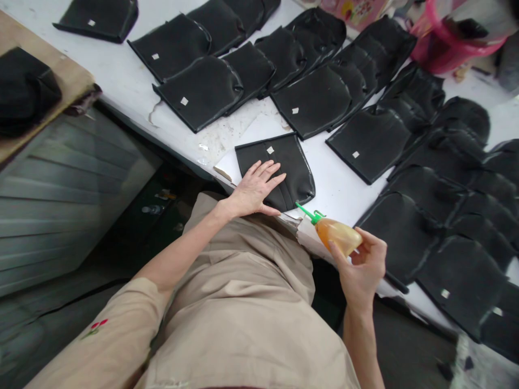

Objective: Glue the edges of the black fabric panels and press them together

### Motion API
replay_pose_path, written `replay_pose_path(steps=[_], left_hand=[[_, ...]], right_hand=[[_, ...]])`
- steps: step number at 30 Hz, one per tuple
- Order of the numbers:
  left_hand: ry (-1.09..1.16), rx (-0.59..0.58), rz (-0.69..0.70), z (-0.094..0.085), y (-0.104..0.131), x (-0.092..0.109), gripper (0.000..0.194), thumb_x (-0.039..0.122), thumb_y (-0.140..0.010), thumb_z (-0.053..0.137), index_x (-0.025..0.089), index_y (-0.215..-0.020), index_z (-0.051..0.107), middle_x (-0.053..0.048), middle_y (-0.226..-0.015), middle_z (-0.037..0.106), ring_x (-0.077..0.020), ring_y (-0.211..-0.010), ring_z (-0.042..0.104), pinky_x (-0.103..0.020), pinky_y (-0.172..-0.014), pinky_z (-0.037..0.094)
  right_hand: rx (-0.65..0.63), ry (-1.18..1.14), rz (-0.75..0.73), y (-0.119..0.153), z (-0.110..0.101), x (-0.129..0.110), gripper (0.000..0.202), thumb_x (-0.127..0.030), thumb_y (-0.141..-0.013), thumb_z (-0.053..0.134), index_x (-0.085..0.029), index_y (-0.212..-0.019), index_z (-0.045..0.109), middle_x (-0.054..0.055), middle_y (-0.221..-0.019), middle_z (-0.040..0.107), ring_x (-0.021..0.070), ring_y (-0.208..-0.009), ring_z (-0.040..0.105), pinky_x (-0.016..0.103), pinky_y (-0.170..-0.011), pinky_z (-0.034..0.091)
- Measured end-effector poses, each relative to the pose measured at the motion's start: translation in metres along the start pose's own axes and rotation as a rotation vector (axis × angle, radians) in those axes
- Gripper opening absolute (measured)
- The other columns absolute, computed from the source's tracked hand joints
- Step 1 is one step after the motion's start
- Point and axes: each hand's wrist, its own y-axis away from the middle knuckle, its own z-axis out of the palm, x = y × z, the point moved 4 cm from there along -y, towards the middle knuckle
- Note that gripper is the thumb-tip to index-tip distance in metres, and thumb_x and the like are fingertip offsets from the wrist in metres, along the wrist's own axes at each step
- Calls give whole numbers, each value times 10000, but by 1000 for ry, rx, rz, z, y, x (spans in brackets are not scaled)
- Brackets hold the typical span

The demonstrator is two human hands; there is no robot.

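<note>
A flat black leather-like panel point(298, 167) lies at the table's near edge, with a small pale square on it and a shiny line along its curved right side. My left hand point(259, 186) rests flat on this panel, fingers stretched out. In my right hand point(365, 265) is a squeeze glue bottle point(338, 236) with amber contents and a green nozzle. The bottle is tilted, its nozzle tip at the lower right corner of the panel. Whether the tip touches the panel I cannot tell.
Overlapping rows of similar black panels point(312, 100) cover the white table point(243, 132) behind and to the right. A pink basket point(436, 48) stands at the back right. At left, another black piece point(24, 89) lies on a wooden surface point(75, 75).
</note>
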Motion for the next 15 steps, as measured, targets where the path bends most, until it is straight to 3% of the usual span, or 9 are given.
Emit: replay_pose_path(steps=[6, 15], left_hand=[[-8, -11, -74, -1, -18, 7, 1001, 580, -723, 831, 69, -1504, 470, -271, -1616, 352, -412, -1538, 264, -565, -1270, 152], [-18, 2, -92, 1, -18, 8, 1000, 584, -726, 827, 82, -1511, 464, -256, -1620, 354, -402, -1541, 263, -559, -1273, 151]], right_hand=[[33, 50, 31, -6, 1, 7, 614, -409, -684, 899, -201, -1172, 589, 55, -1091, 620, 203, -907, 662, 346, -736, 598], [1, 0, 56, -3, 8, 5, 606, -427, -679, 892, -211, -1153, 580, 52, -1086, 614, 226, -967, 669, 375, -783, 606]])
